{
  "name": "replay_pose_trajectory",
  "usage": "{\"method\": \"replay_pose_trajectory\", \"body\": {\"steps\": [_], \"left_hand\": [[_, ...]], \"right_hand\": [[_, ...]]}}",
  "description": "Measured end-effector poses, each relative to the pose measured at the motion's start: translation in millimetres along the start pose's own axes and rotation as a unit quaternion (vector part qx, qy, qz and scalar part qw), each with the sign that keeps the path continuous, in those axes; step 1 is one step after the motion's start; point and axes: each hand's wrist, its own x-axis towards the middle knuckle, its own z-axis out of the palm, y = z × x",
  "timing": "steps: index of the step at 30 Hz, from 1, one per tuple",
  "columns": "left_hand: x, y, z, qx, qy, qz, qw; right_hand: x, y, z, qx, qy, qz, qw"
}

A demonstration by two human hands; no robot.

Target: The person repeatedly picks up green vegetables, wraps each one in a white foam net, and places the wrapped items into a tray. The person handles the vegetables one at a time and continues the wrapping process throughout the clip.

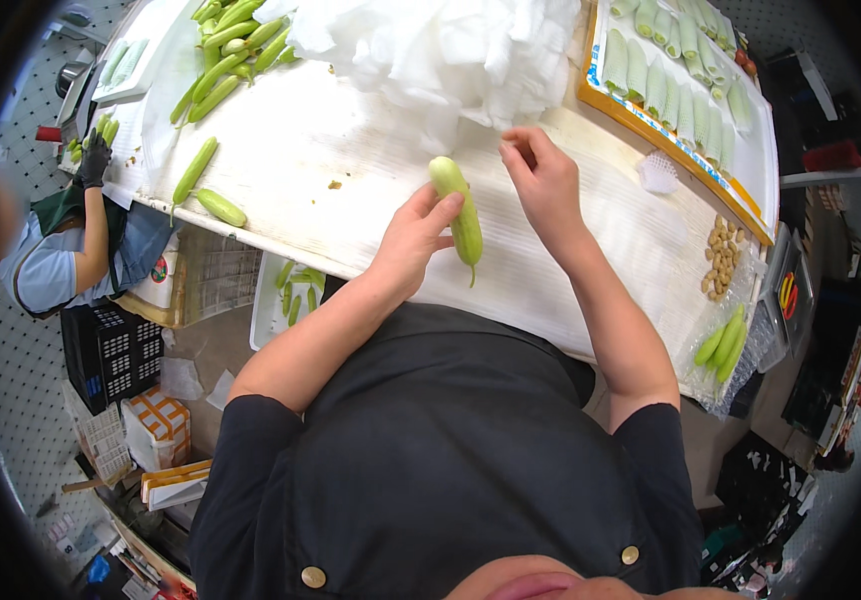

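Observation:
A pale green cucumber (466, 229) with a thin stem is held in my left hand (419, 232), thumb on one side, above the white worktable (295, 165). To its right, my right hand (543, 169) is raised with curled fingers near the heap of white foam net sleeves (445, 60); whether it pinches anything cannot be made out. Two cucumbers (194, 171) (222, 208) lie at the left front edge of the table, below a pile of similar ones (235, 45). A crumpled net sleeve (658, 172) rests on the right.
A white tray with an orange edge (670, 139) holds sleeved cucumbers (655, 86) at the right. Peanuts (722, 259) and several cucumbers on plastic (724, 345) lie at the right end. A co-worker with a black glove (92, 161) is at the far left. A white bin (261, 300) stands below the edge.

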Motion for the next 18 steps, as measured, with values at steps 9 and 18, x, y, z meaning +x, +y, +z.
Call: {"method": "replay_pose_trajectory", "body": {"steps": [9,18], "left_hand": [[1,1,-4,0.032,-0.007,0.031,0.999],[21,-6,21,0.105,-0.105,0.098,0.984]], "right_hand": [[41,10,21,-0.193,-0.031,-0.033,0.980],[-14,-5,-11,0.076,-0.059,0.110,0.989]]}}
